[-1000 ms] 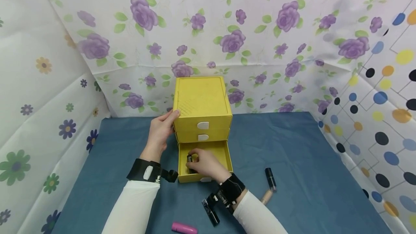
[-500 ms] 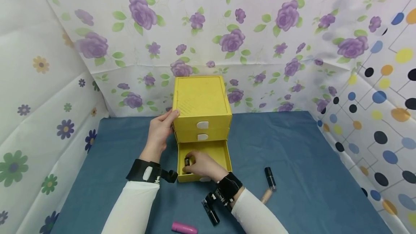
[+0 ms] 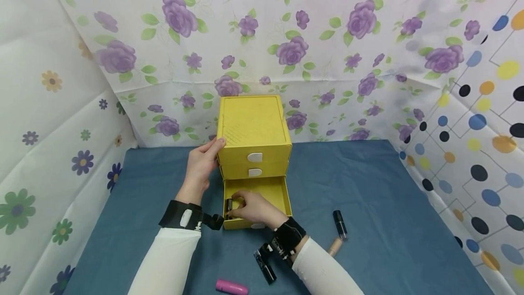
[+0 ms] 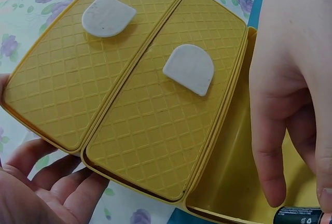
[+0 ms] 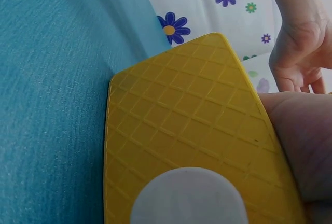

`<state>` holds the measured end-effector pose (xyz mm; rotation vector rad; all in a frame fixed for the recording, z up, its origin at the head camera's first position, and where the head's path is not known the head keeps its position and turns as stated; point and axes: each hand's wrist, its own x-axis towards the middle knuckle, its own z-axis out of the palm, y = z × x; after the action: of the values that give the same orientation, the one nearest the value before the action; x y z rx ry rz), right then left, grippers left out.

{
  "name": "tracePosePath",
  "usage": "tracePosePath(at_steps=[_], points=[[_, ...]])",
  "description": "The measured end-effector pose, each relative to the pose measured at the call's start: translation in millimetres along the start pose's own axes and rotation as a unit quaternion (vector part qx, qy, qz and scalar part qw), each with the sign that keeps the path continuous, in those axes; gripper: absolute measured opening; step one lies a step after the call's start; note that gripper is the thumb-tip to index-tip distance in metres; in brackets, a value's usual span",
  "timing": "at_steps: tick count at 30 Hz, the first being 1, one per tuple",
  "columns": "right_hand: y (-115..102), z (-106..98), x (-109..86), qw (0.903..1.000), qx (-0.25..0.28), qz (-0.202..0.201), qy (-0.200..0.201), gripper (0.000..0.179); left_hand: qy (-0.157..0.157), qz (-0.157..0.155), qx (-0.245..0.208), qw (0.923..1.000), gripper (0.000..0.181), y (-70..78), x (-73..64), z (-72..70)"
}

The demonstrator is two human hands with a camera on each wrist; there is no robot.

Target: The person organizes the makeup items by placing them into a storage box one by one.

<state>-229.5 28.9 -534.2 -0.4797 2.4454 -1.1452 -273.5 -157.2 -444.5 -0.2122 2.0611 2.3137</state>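
Observation:
A yellow drawer box (image 3: 254, 122) stands on the table, its bottom drawer (image 3: 276, 189) pulled out. My left hand (image 3: 199, 165) steadies the box at its front left corner, thumb on the top edge and fingers against the side. Inside the open drawer my right hand (image 3: 258, 207) pinches a small black cosmetic tube (image 3: 229, 205) beside the drawer's left wall. The left wrist view shows fine print on this black tube (image 4: 295, 215), with index finger and thumb at it. In the right wrist view the drawer front (image 5: 181, 115) hides the tube.
Right of the box lie a black tube (image 3: 339, 222) with a clear end and a beige tube (image 3: 335, 246). Another black tube (image 3: 267, 270) lies below my right wrist, near a pink tube (image 3: 231, 287). Patterned cloth (image 3: 262, 31) hangs behind and at both sides.
My right hand has moved the black cosmetic tube leftward, from farther in the drawer to its left wall. My left hand stays at the box corner.

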Motion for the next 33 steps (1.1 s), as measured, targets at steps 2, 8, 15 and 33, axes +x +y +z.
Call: tracePosePath(at_steps=[2, 8, 15, 33], points=[[0, 0, -0.1, 1.0, 0.005, 0.0, 0.001, 0.057, 0.0, -0.001, 0.001, 1.0, 0.065, 0.3, 0.0, 0.1], [1, 1, 0.1, 0.9999, 0.008, -0.001, 0.006, 0.06, 0.006, 0.001, 0.008, 1.0, 0.066, -0.1, 0.7, 0.2], [3, 1, -1.0, 0.9996, 0.027, -0.005, 0.01, 0.059, 0.005, -0.003, 0.008, 0.9999, 0.066, 0.1, -0.2, 0.1], [0, -16, -15.9, 0.996, 0.059, -0.049, 0.044, 0.049, 0.004, -0.001, 0.008, 1.0, 0.066, 0.5, -0.7, 0.8]])
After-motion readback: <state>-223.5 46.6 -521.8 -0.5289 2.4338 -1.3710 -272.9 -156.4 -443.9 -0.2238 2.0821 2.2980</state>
